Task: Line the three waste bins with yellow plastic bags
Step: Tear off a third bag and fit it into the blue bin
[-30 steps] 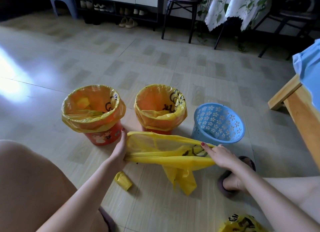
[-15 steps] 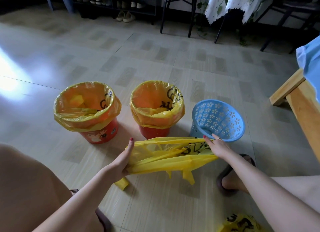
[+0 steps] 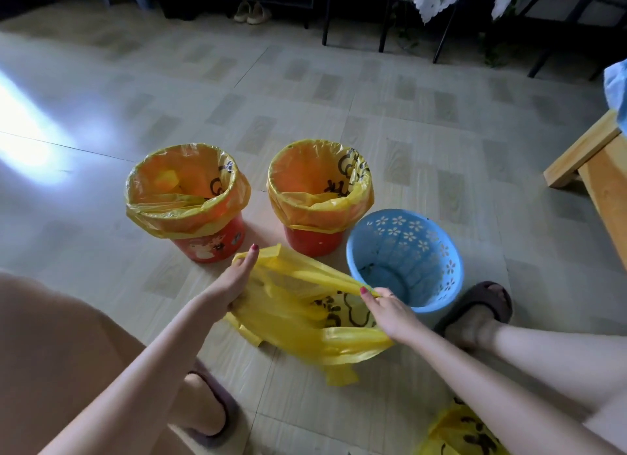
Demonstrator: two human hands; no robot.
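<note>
Two red bins stand on the floor, the left bin (image 3: 212, 242) and the middle bin (image 3: 314, 242), each with a yellow bag folded over its rim. To their right a blue perforated bin (image 3: 437, 251) tilts toward me with no bag in it. I hold a yellow plastic bag (image 3: 305, 315) with black print spread open low in front of the bins. My left hand (image 3: 234, 281) grips the bag's left edge. My right hand (image 3: 390, 310) pinches its right edge just beside the blue bin's near rim.
Another yellow bag (image 3: 464, 434) lies on the floor at the bottom right. A slippered foot (image 3: 475, 308) rests right of the blue bin, another foot (image 3: 210, 410) at the bottom. A wooden bench (image 3: 597, 162) stands at right; chair legs (image 3: 383, 30) and shoes (image 3: 252, 11) at the back.
Both hands have pulled the bag's mouth wider and shifted it right toward the blue bin. The blue bin now tilts toward me.
</note>
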